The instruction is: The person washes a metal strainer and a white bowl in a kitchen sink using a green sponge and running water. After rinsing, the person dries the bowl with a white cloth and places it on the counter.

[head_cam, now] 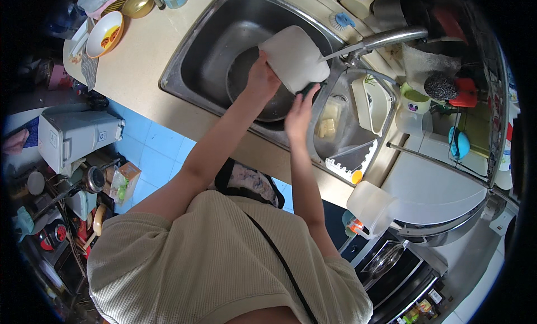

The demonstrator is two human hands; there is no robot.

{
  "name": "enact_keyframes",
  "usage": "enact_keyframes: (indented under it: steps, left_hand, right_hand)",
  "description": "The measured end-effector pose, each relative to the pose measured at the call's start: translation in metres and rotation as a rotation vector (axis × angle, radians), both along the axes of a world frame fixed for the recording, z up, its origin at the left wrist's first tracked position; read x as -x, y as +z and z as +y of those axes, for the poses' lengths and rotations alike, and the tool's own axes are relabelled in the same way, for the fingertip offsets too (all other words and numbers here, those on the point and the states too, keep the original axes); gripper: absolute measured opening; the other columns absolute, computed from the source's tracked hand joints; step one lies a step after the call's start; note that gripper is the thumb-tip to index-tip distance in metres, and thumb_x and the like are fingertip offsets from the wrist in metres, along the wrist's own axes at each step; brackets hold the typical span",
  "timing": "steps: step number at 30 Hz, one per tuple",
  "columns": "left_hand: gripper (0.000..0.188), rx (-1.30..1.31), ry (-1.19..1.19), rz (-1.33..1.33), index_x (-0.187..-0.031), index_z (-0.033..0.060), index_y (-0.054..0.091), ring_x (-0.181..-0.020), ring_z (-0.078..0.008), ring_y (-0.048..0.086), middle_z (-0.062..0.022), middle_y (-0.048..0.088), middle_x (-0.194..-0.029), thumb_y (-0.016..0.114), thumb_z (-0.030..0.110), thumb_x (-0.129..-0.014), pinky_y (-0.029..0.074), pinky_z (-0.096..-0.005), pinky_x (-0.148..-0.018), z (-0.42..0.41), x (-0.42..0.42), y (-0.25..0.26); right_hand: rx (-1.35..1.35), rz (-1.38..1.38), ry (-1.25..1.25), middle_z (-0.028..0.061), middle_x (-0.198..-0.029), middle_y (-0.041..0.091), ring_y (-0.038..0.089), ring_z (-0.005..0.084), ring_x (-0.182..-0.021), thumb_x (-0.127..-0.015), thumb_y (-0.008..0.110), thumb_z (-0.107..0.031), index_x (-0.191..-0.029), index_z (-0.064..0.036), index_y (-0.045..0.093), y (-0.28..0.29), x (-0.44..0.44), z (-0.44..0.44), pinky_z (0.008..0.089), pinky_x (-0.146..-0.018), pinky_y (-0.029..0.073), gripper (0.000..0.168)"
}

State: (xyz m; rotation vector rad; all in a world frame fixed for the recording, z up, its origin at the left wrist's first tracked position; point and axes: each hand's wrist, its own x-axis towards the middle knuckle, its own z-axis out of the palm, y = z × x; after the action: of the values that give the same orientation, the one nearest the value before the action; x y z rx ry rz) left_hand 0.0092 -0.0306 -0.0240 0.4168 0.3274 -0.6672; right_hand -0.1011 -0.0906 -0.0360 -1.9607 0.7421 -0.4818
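Note:
My left hand [263, 78] grips the near left edge of a white, round-cornered plastic container [291, 55], tilted over the sink. From the metal faucet [377, 38], a stream of water [342, 52] runs onto its right side. A dark green pad [310, 89], apparently a scouring pad, is in my right hand [301, 112] against the container's lower right edge. The fingers partly cover the pad. Under both hands, a round metal basin [245, 78] sits in the large steel sink basin [205, 47].
The smaller sink basin [335, 150] holds a clear container [331, 118] with yellowish blocks and a cream plastic holder [369, 106]. An orange-rimmed bowl [105, 34] stands on the left counter [142, 51]. A translucent jug [371, 206] is at the right counter edge.

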Motion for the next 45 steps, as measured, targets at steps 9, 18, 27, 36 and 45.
enact_keyframes:
  steps: [9,18,27,36,45]
  left_hand:
    - [0.042,-0.005,-0.083,-0.010,-0.122,0.0058,0.043,-0.115,-0.0209,0.046,-0.0075,0.051,-0.121,0.023,0.033,-0.097,0.034,-0.0382,-0.099,0.026,-0.011,-0.008]
    - [0.046,-0.334,-0.348,-0.169,-0.117,-0.0020,0.047,-0.106,-0.0200,0.050,-0.0101,0.053,-0.114,0.031,0.036,-0.096,0.039,-0.0335,-0.091,0.038,-0.008,-0.001]
    - [0.048,-0.918,-0.460,-0.890,-0.086,0.0016,0.065,-0.066,-0.0215,0.061,-0.0119,0.062,-0.069,0.048,0.046,-0.086,0.046,-0.0329,-0.065,0.018,-0.007,0.005]
    - [0.042,-1.216,-0.444,-1.470,-0.064,0.0050,0.062,-0.054,-0.0240,0.055,-0.0089,0.054,-0.055,0.063,0.046,-0.073,0.041,-0.0331,-0.051,0.022,-0.027,0.043]
    - [0.040,-0.754,-0.245,-1.551,-0.055,0.0039,0.047,-0.049,-0.0122,0.039,-0.0034,0.044,-0.053,0.083,0.023,-0.055,0.033,-0.0267,-0.048,0.021,-0.046,0.031]
  right_hand:
    - [-1.124,-0.329,-0.333,0.0077,-0.119,0.050,0.048,0.0207,-0.110,-0.093,0.044,-0.023,-0.119,-0.004,0.042,-0.017,0.010,-0.029,0.0378,-0.092,0.040,0.033]
    - [-1.105,-0.122,-0.038,0.0105,-0.103,0.060,0.057,0.0206,-0.095,-0.093,0.039,-0.025,-0.111,0.000,0.052,0.014,-0.010,-0.121,0.0316,-0.086,0.045,0.033]
    - [-0.403,0.177,0.360,0.0024,-0.097,0.060,0.051,0.0096,-0.086,-0.093,0.044,-0.023,-0.107,0.004,0.056,0.060,-0.021,-0.113,0.0209,-0.080,0.038,0.032]
    - [-0.220,-0.004,0.146,0.0043,-0.096,0.060,0.052,0.0090,-0.084,-0.095,0.039,-0.026,-0.114,-0.002,0.054,0.040,-0.008,-0.107,0.0225,-0.075,0.041,0.034]
    - [-0.393,-0.110,0.234,0.0020,-0.085,0.059,0.049,0.0085,-0.070,-0.094,0.040,-0.031,-0.094,0.000,0.060,0.039,0.009,-0.123,0.0232,-0.062,0.040,0.037]
